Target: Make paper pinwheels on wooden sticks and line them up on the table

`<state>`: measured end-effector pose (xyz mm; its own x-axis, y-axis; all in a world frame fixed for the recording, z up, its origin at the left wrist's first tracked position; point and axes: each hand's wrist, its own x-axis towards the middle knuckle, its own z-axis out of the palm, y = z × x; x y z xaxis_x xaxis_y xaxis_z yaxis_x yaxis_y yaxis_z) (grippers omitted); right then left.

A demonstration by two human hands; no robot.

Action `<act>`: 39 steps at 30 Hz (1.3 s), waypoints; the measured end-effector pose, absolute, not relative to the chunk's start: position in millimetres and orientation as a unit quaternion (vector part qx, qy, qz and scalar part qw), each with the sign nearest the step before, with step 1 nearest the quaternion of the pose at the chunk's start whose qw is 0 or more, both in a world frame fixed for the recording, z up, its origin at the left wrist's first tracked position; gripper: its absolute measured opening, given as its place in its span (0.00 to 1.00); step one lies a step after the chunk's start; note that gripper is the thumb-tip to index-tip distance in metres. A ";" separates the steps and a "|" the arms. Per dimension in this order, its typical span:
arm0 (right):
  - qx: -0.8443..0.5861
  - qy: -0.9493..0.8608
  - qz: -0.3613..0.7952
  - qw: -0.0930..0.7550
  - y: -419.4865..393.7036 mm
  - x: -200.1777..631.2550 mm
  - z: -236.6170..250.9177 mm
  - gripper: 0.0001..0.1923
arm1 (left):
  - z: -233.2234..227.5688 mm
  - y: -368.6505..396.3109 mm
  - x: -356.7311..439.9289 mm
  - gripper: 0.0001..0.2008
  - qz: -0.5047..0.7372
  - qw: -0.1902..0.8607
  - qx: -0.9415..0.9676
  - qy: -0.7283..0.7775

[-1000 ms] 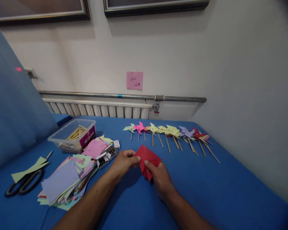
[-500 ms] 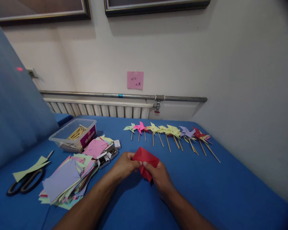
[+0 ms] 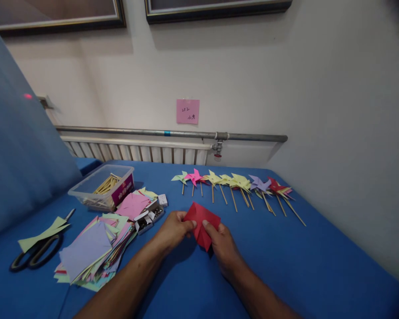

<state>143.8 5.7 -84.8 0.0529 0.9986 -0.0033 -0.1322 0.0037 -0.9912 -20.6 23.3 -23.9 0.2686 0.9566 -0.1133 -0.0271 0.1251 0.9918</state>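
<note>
A square of red paper (image 3: 202,217) with crease or cut lines is held above the blue table, tilted, one corner pointing away from me. My left hand (image 3: 176,228) pinches its left side, thumb on top and fingers behind. On the right side, my right hand (image 3: 221,241) grips it the same way, its thumb lying near the middle of the sheet. The fingers beneath the paper are hidden. Left of my left hand lie small open boxes (image 3: 149,219) of metal pins or fasteners and a pile of coloured paper sheets (image 3: 86,250).
Paper pinwheels on sticks (image 3: 241,181) lie in a row at the back right. A clear plastic tub (image 3: 83,188) holds wooden sticks at the back left. Black-handled scissors (image 3: 36,254) lie at far left under pale green paper (image 3: 43,233). The wall (image 3: 335,155) bounds the table's right side.
My right thumb has shifted right, away from the left thumb, showing more of the paper's middle. Both hands keep hold of the red paper at nearly the same spot.
</note>
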 end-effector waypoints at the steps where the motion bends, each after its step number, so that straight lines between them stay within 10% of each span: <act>1: -0.477 -0.451 0.522 0.545 5.7 143.7 -84.5 0.28 | -23.7 23.2 -20.5 0.14 0.409 0.603 0.520 0.445; 39: -0.501 -0.416 0.521 0.551 3.5 141.7 -71.6 0.22 | -23.7 20.0 -17.1 0.13 0.417 0.588 0.517 0.461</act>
<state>141.7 3.5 -71.6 0.1109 0.9917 -0.0646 -0.1584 -0.0466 -0.9863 -17.1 20.0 -23.7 0.2275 0.9675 -0.1104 -0.0140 0.1166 0.9931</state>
